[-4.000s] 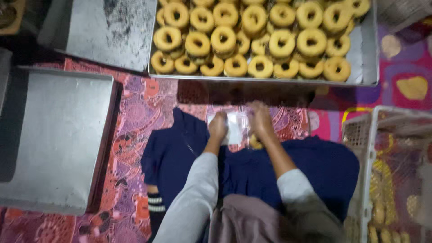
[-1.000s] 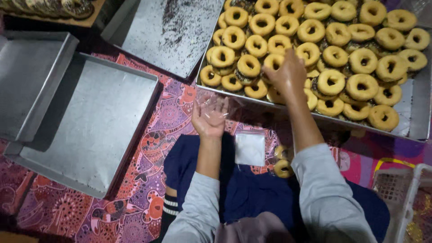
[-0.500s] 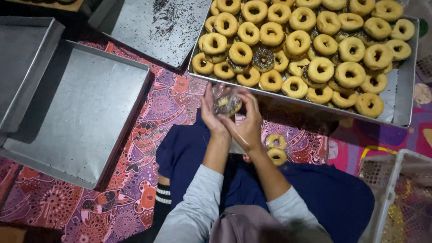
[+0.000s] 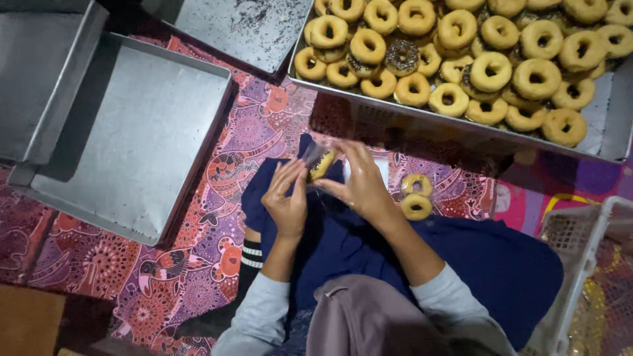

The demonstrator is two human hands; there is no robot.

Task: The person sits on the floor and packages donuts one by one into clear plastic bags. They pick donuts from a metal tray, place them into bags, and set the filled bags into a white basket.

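Note:
My left hand [image 4: 287, 204] and my right hand [image 4: 359, 181] meet over my lap and together hold a small clear plastic bag [image 4: 315, 158] with one doughnut [image 4: 322, 166] inside it. Both hands pinch the bag at its sides. Just beyond them stands a large metal tray [image 4: 613, 142] packed with several ring doughnuts [image 4: 491, 69], most plain, a few dark-sprinkled. Two loose doughnuts [image 4: 417, 196] lie on the cloth beside my right wrist. A small stack of clear bags [image 4: 381, 168] lies under my right hand, mostly hidden.
Two empty metal trays [image 4: 125, 138] lie overlapped at the left on the patterned pink cloth [image 4: 191, 264]. Another tray [image 4: 244, 29] dusted with dark crumbs leans at the top. A white plastic basket [image 4: 580, 264] stands at the right edge.
My right hand took a doughnut from the big tray and brought it down to the left hand's bag. Both hands have come lower over my lap with the doughnut in the bag.

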